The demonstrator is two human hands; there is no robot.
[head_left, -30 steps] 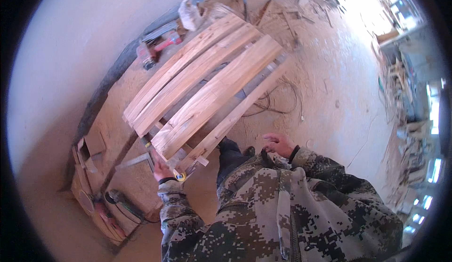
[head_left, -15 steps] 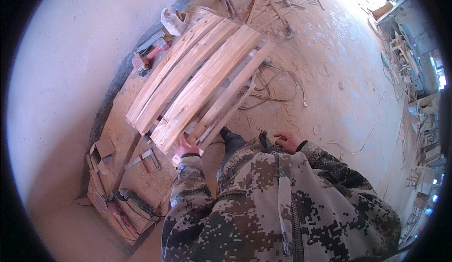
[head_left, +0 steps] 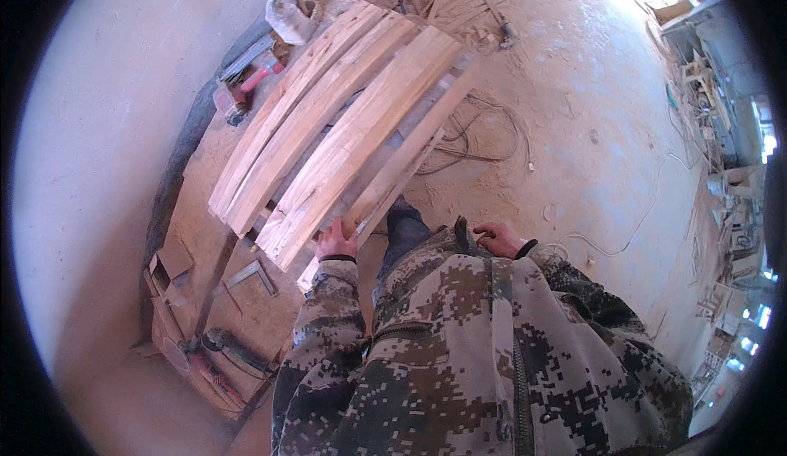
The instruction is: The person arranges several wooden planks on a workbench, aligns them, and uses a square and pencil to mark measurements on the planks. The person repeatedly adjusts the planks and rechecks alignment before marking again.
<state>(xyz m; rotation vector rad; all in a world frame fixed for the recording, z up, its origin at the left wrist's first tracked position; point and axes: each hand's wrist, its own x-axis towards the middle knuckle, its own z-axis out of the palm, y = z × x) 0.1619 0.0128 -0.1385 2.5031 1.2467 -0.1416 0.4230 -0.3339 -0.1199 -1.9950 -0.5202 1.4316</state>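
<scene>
My left hand (head_left: 334, 241) is at the near end of a narrow wooden board (head_left: 392, 179), the rightmost of several. Its fingers close on the board's end, partly hidden against the wood. Beside it lie a wide pale plank (head_left: 352, 154) and, farther left, more long planks (head_left: 303, 128), set side by side with gaps between them. What carries them underneath is mostly hidden. My right hand (head_left: 500, 240) hangs in front of my jacket at the waist, away from the wood. Its fingers are loosely bent and apart, with nothing in them.
A red cordless power tool (head_left: 246, 87) and a whitish sack (head_left: 288, 20) lie by the wall. Below left are a metal square (head_left: 261, 276) and an angle grinder (head_left: 238, 349). Coiled cable (head_left: 484, 140) crosses the sawdust-covered floor (head_left: 574, 169); scrap wood (head_left: 492, 1) lies beyond.
My left hand has shifted slightly right along the near board ends, onto the narrow board's end. The planks appear a little farther left and higher as the view shifts. My right hand stays at the waist.
</scene>
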